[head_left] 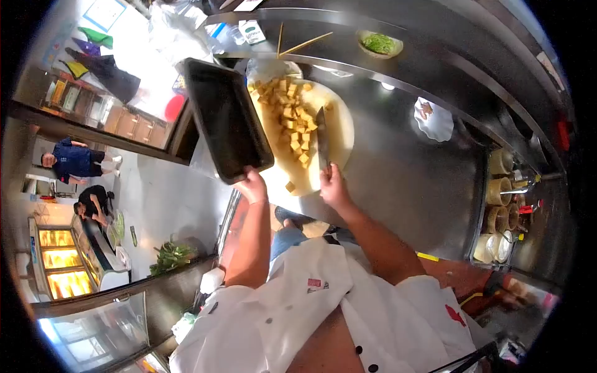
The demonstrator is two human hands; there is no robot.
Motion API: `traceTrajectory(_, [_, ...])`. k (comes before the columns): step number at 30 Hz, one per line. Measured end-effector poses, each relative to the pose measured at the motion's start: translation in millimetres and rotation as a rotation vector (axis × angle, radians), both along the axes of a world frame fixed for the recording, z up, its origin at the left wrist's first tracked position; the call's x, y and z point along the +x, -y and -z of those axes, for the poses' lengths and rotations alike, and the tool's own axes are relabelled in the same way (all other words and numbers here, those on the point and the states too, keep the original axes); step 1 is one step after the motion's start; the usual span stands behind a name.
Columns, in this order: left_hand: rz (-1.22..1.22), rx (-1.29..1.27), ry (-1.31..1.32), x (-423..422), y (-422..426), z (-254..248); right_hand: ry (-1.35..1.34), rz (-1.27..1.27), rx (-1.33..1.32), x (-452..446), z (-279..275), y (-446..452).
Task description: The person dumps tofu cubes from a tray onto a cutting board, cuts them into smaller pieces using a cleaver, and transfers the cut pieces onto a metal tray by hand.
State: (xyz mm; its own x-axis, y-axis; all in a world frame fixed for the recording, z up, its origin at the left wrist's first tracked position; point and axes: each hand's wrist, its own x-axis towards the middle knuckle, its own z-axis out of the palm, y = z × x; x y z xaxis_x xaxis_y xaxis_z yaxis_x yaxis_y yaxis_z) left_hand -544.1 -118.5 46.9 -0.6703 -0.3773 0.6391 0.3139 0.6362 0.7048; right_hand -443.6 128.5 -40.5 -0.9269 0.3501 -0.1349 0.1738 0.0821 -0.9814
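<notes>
A round pale cutting board [341, 133] lies on the steel counter, with many yellowish cubes [297, 127] spread over its left and middle part. My left hand [251, 185] grips the near end of a black rectangular tray [227, 118], which is tilted beside the board's left edge and shows no food inside. In my right hand [333, 185] is a knife [322, 140], its blade pointing away from me, just right of the cubes. One cube [290, 186] lies apart, near the board's front edge.
On the back shelf are chopsticks [305, 45] and a bowl of chopped greens [379, 43]. A white plate [433, 119] with some food stands right of the board. Containers [499, 191] line the far right. Two people [73, 158] are in the room at left.
</notes>
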Motion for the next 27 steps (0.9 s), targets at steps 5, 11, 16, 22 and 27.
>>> traceTrajectory(5, [0.126,0.840,0.187,24,82,-25,0.090,-0.119,0.196,51,-112,-65])
traceTrajectory(11, [-0.085,1.193,0.470,70,192,-43,0.144,-0.345,0.483,72,-156,-94])
traceTrajectory(16, [-0.162,1.466,0.601,87,244,-14,0.200,-0.399,0.404,75,-173,-80])
traceTrajectory(22, [-0.104,1.546,0.736,58,298,49,0.261,-0.176,0.528,94,-123,-66])
traceTrajectory(27, [-0.162,1.496,0.748,-1,325,57,0.334,-0.145,0.407,100,-179,-34])
